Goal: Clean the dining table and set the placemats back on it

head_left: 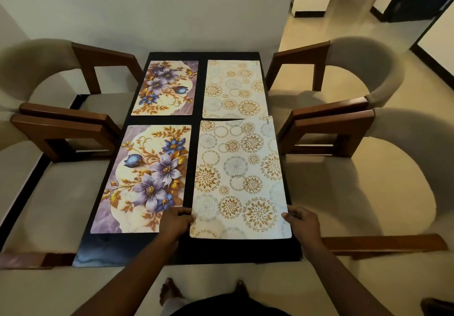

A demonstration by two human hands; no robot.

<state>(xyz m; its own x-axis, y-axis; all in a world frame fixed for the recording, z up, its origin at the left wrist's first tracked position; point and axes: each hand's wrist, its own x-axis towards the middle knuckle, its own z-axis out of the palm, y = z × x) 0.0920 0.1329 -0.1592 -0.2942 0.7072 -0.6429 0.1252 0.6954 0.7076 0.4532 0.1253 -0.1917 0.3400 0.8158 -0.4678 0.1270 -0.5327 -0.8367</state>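
The circle mat is held between both hands. The left hand is curled on its left edge and the right hand on its right edge. Beyond the hands, its far end just overlaps a second circle mat. A floral mat is laid just left of the left hand on the table, and a far floral mat beyond it.

Black table; purple floral placemats; white gold-medallion placemats; beige brown-armed chairs.
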